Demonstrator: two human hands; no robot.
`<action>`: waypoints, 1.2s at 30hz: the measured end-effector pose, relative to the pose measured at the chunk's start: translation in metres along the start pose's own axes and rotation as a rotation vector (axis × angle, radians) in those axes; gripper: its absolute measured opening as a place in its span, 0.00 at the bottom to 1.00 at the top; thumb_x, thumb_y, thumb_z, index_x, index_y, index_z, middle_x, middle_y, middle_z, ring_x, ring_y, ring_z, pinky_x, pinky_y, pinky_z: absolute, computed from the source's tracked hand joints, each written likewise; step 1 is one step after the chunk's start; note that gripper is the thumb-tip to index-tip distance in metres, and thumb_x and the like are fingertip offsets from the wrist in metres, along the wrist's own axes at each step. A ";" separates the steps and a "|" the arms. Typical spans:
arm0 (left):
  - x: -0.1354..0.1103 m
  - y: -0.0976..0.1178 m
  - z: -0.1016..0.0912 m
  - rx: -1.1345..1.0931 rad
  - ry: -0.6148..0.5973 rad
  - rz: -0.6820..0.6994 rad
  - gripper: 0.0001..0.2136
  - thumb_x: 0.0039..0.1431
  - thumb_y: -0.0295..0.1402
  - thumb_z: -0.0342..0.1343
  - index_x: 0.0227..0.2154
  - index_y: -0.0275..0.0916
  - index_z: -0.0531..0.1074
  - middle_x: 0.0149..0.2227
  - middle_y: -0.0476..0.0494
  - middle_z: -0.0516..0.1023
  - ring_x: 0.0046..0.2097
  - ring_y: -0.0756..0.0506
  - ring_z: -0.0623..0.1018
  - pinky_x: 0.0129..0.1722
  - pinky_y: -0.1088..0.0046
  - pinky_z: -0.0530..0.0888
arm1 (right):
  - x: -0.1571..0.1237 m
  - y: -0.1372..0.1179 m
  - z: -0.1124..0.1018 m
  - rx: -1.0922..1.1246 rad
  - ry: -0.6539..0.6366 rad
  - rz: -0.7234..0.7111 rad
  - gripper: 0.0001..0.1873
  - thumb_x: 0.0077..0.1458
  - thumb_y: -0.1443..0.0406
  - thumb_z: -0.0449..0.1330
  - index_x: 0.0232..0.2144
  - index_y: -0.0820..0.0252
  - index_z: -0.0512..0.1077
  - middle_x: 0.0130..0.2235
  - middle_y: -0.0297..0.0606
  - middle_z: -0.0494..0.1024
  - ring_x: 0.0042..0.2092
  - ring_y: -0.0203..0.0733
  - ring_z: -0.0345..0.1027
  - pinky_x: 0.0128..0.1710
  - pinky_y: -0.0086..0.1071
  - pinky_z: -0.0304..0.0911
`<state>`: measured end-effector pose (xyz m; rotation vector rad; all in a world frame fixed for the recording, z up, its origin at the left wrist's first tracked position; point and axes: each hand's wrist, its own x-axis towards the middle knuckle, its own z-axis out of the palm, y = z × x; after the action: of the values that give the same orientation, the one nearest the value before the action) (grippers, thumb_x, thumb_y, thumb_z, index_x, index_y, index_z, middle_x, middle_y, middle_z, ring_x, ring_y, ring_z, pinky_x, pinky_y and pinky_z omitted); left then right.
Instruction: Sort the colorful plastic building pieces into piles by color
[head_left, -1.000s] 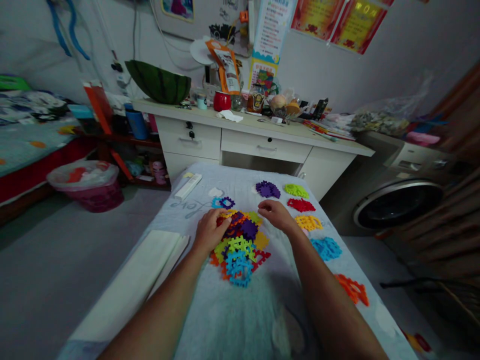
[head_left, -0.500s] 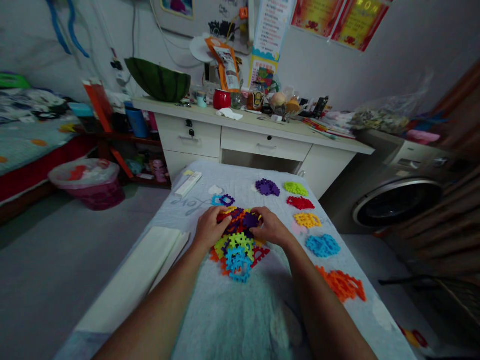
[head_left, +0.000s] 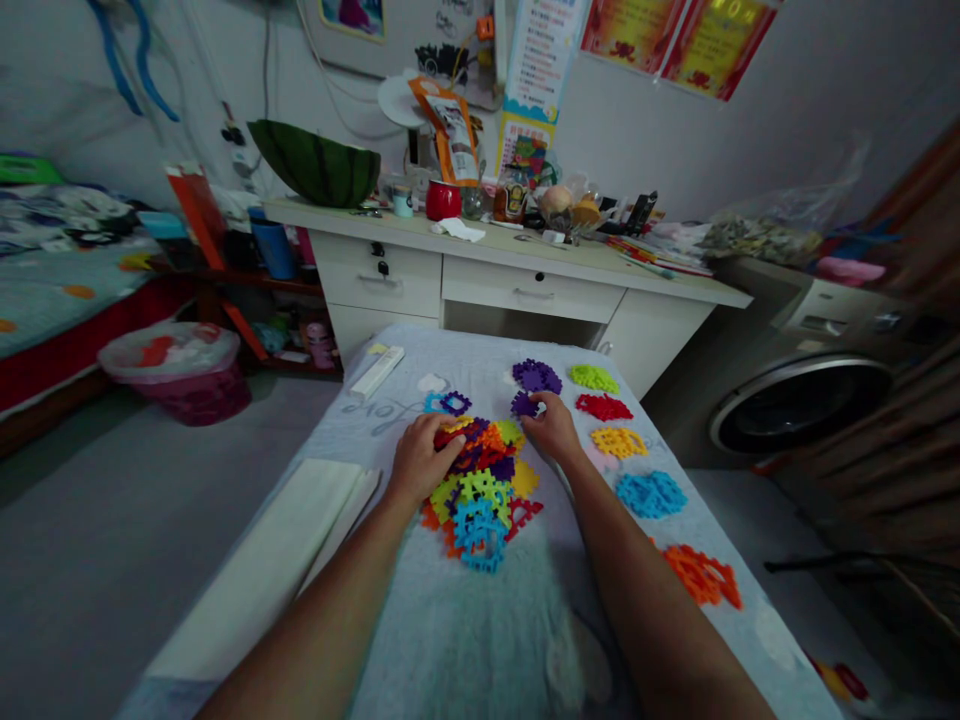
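A mixed heap of flat plastic puzzle pieces [head_left: 480, 485] in several colours lies in the middle of a cloth-covered table [head_left: 480, 630]. My left hand [head_left: 418, 462] rests on the heap's left side, fingers curled over the pieces. Fingers pinched on a purple piece [head_left: 522, 405], my right hand [head_left: 553, 428] holds it just short of the purple pile [head_left: 536, 377]. Sorted piles run down the right: green [head_left: 592, 378], red [head_left: 603, 407], yellow [head_left: 619, 441], blue [head_left: 651, 493] and orange [head_left: 702, 575].
Two linked pieces, blue and purple [head_left: 447, 403], lie beyond the heap. A white folded sheet [head_left: 274, 560] and a white box [head_left: 376, 371] sit at the table's left. Behind are a cluttered desk [head_left: 517, 270] with a halved watermelon [head_left: 315, 160], a washing machine [head_left: 810, 390], and a pink bin [head_left: 180, 370].
My right hand left the heap with a purple piece and moved away from me toward the purple pile. My left hand stayed on the heap.
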<state>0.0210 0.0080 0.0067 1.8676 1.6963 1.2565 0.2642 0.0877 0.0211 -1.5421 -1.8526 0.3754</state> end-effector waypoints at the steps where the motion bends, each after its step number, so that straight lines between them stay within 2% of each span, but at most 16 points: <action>1: 0.000 0.000 0.000 0.002 0.001 0.000 0.11 0.57 0.38 0.55 0.41 0.43 0.73 0.46 0.45 0.76 0.50 0.42 0.74 0.53 0.61 0.69 | 0.007 0.003 0.004 -0.009 0.025 -0.010 0.19 0.45 0.67 0.61 0.42 0.61 0.71 0.42 0.40 0.73 0.36 0.39 0.67 0.41 0.35 0.64; 7: 0.000 -0.001 0.000 0.018 0.005 0.008 0.10 0.57 0.38 0.55 0.40 0.43 0.73 0.45 0.45 0.76 0.50 0.42 0.74 0.53 0.61 0.68 | 0.046 0.003 0.018 -0.062 0.108 -0.076 0.17 0.44 0.71 0.60 0.41 0.62 0.72 0.44 0.44 0.73 0.46 0.45 0.66 0.51 0.38 0.61; 12: 0.000 -0.002 0.001 0.028 0.000 0.003 0.10 0.57 0.37 0.55 0.40 0.43 0.74 0.46 0.45 0.76 0.49 0.41 0.74 0.52 0.61 0.68 | 0.064 -0.004 0.028 -0.094 0.103 -0.051 0.19 0.44 0.73 0.59 0.41 0.63 0.72 0.46 0.44 0.72 0.47 0.44 0.66 0.53 0.36 0.61; 18: 0.000 -0.003 0.001 0.020 -0.013 -0.014 0.10 0.57 0.38 0.56 0.40 0.44 0.74 0.45 0.45 0.76 0.47 0.42 0.75 0.50 0.62 0.70 | 0.065 -0.005 0.036 -0.101 0.117 -0.052 0.22 0.43 0.76 0.55 0.43 0.65 0.73 0.49 0.48 0.71 0.51 0.46 0.66 0.55 0.37 0.60; 23: 0.000 -0.007 0.004 0.001 -0.008 -0.006 0.11 0.56 0.38 0.56 0.41 0.44 0.73 0.45 0.45 0.76 0.47 0.42 0.75 0.49 0.63 0.71 | 0.051 -0.010 0.030 -0.055 0.145 -0.092 0.22 0.43 0.76 0.53 0.42 0.64 0.74 0.50 0.49 0.72 0.53 0.47 0.65 0.56 0.39 0.60; 26: 0.000 -0.008 0.005 -0.030 0.013 -0.031 0.12 0.57 0.39 0.55 0.42 0.44 0.73 0.45 0.45 0.76 0.45 0.43 0.75 0.48 0.64 0.71 | 0.037 -0.015 0.018 -0.038 0.041 -0.036 0.17 0.47 0.74 0.54 0.40 0.63 0.75 0.43 0.44 0.77 0.45 0.45 0.69 0.49 0.37 0.64; 30: 0.001 -0.008 0.004 -0.068 0.036 -0.050 0.10 0.58 0.37 0.52 0.41 0.43 0.74 0.43 0.45 0.76 0.42 0.45 0.76 0.46 0.65 0.72 | 0.013 -0.025 -0.002 -0.012 -0.222 0.020 0.13 0.50 0.72 0.55 0.37 0.61 0.75 0.33 0.37 0.78 0.33 0.38 0.69 0.38 0.31 0.63; 33: 0.002 -0.008 0.004 -0.073 0.042 -0.053 0.10 0.58 0.36 0.50 0.40 0.43 0.74 0.43 0.45 0.76 0.43 0.45 0.75 0.47 0.65 0.72 | -0.006 -0.034 -0.014 0.037 -0.342 -0.007 0.11 0.53 0.69 0.55 0.37 0.61 0.75 0.32 0.35 0.77 0.31 0.36 0.67 0.34 0.29 0.61; 36: 0.002 -0.009 0.004 -0.066 0.038 -0.056 0.11 0.58 0.34 0.50 0.41 0.43 0.73 0.44 0.45 0.75 0.45 0.44 0.75 0.48 0.65 0.71 | -0.025 -0.043 -0.018 0.044 -0.381 -0.062 0.11 0.55 0.63 0.58 0.39 0.61 0.75 0.35 0.38 0.77 0.35 0.37 0.68 0.37 0.30 0.61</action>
<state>0.0177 0.0131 -0.0015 1.7579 1.6927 1.3168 0.2452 0.0494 0.0522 -1.4540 -2.1572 0.7165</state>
